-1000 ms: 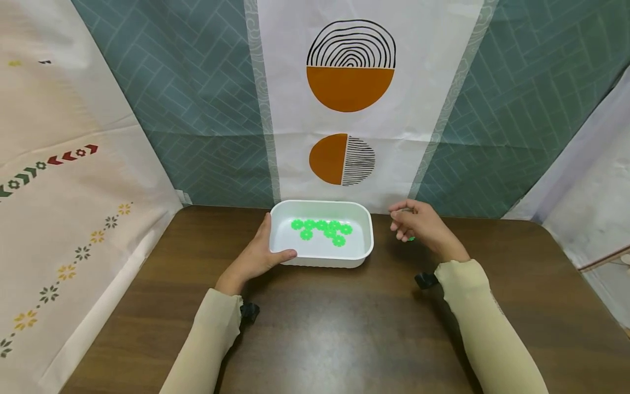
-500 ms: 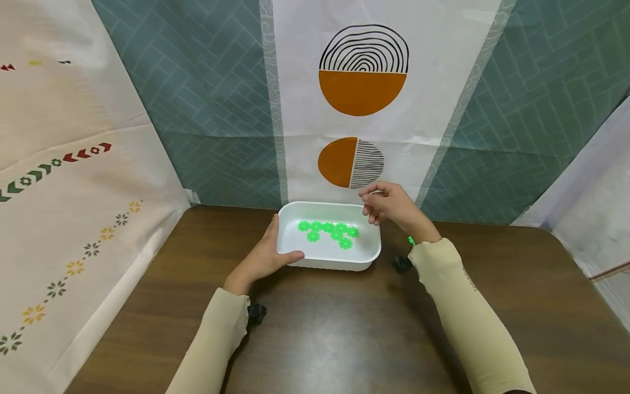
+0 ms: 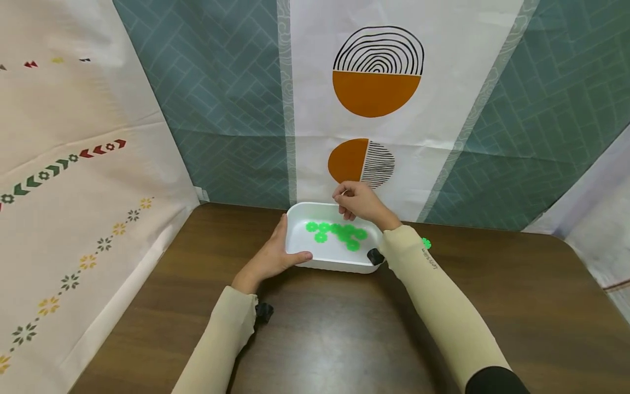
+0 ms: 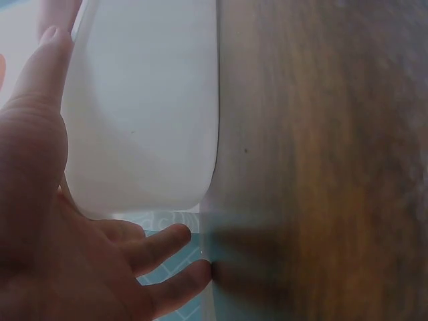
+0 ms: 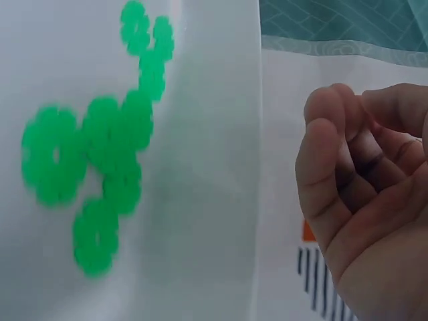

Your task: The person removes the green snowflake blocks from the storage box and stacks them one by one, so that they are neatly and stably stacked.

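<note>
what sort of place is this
Probably an indoor workspace, perhaps staged for recording: a dark wooden table in front of patterned hangings, with a white tray of green pieces.

From the tray (image 3: 339, 266) on the table (image 3: 315, 339), discs (image 3: 344, 235) inside, we see the left hand (image 3: 272, 255) near nine o'clock, wall hanging (image 3: 315, 164) at twelve, right hand (image 3: 363, 203) at one, lone disc (image 3: 426, 243) at three.

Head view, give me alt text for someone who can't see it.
A left hand grips the left end of a white tub of green flower-shaped pieces, while a curled right hand appears raised over its far edge. Another green piece shows beside the right sleeve on a brown table.
</note>
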The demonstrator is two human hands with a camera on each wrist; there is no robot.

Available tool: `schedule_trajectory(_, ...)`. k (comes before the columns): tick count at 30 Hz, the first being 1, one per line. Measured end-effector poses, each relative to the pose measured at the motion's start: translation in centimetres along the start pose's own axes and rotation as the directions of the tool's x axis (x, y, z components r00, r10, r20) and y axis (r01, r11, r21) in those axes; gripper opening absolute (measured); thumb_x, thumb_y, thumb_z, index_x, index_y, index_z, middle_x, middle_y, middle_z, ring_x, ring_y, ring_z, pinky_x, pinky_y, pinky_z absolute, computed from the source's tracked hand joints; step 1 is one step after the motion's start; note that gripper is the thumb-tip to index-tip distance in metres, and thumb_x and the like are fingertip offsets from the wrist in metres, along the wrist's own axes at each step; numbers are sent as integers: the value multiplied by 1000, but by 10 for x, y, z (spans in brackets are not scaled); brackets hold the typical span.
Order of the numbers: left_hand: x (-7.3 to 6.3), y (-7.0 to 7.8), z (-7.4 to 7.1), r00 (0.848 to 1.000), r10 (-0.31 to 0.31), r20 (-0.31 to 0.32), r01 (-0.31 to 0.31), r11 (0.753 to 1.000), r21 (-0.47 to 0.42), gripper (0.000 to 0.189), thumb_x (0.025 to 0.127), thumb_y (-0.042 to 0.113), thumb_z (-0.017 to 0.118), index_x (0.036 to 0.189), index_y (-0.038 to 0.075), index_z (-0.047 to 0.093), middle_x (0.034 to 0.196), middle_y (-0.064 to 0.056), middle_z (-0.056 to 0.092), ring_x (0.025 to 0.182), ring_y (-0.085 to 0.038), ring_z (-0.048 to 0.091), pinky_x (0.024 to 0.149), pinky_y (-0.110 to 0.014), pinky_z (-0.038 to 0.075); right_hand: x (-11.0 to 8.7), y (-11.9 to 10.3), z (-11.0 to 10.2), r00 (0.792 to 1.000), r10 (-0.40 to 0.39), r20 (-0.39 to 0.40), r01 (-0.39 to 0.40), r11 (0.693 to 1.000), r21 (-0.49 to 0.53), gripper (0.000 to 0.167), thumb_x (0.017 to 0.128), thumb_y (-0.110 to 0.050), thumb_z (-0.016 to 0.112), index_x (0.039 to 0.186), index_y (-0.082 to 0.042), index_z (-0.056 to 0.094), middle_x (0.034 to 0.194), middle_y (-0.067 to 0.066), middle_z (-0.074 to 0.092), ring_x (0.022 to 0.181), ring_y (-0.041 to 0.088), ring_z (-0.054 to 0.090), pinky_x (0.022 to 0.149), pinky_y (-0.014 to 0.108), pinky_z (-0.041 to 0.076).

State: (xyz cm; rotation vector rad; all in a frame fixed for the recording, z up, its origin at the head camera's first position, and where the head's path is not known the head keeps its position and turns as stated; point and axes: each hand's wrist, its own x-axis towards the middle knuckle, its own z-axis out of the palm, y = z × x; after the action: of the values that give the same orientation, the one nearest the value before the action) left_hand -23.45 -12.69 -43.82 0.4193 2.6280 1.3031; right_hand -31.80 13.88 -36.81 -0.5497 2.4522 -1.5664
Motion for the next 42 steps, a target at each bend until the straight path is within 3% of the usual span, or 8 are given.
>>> schedule_trajectory(10,1,2,6,1000,-4,14,4,1000,6,128,83,51,81,161,10,-12,168,-11,-3,144,-33,25,114,-48,27,16,17,23,1000,-5,-21,5,1000,-17,23,103,-15,59,108,7,64,69,15,61,57,26,59,57,36,54)
schedule_trajectory(14,3,2,8,999,7,33,-8,1000,2,127,84,51,80,161,11,-14,168,-11,-4,140,-33,31,112,-47,30,20,27,36,995,70,66,-65,996,-67,21,102,-18,60,106,1,68,67,15,64,54,27,61,55,38,55)
schedule_trajectory(17,5,3,7,999,23,23,-23,1000,4,127,85,51,79,161,11,-14,168,-11,-3,137,-34,34,110,-47,33,23,32,44,978,129,162,-97,977,-191,20,101,-19,61,110,-4,70,65,12,64,52,25,61,53,36,54)
schedule_trajectory(20,6,4,5,999,35,10,-35,999,8,127,84,50,80,160,9,-13,168,-12,-3,138,-34,34,110,-47,33,25,35,50,958,164,234,-84,945,-316,27,99,-17,62,123,-7,67,65,10,63,52,22,59,51,34,52)
schedule_trajectory(24,4,3,2,1000,24,13,-24,999,23,127,84,52,79,160,8,-13,168,-12,-4,141,-34,30,112,-47,30,27,37,54,944,181,277,-60,916,-396,37,97,-14,65,133,-7,63,63,8,60,49,19,54,48,31,49)
schedule_trajectory(33,0,-2,0,1000,11,12,-11,1000,20,126,85,53,78,160,10,-14,168,-11,-5,143,-33,27,113,-47,29,33,42,61,926,192,324,-35,901,-432,29,96,-14,68,126,-13,68,57,4,54,45,16,47,45,28,42)
schedule_trajectory(37,-2,0,-2,1000,10,14,-10,1000,21,126,86,51,78,160,11,-14,168,-11,-5,140,-34,32,111,-47,31,35,42,63,935,156,318,14,881,-473,30,95,-16,71,124,-10,67,67,4,58,52,16,50,52,29,45)
schedule_trajectory(42,-3,0,-3,1000,6,15,-7,1000,19,126,85,51,79,160,12,-15,168,-9,-4,138,-33,34,110,-46,33,36,40,66,946,93,310,96,834,-543,23,92,-19,75,112,-9,68,93,3,62,78,18,55,73,31,46)
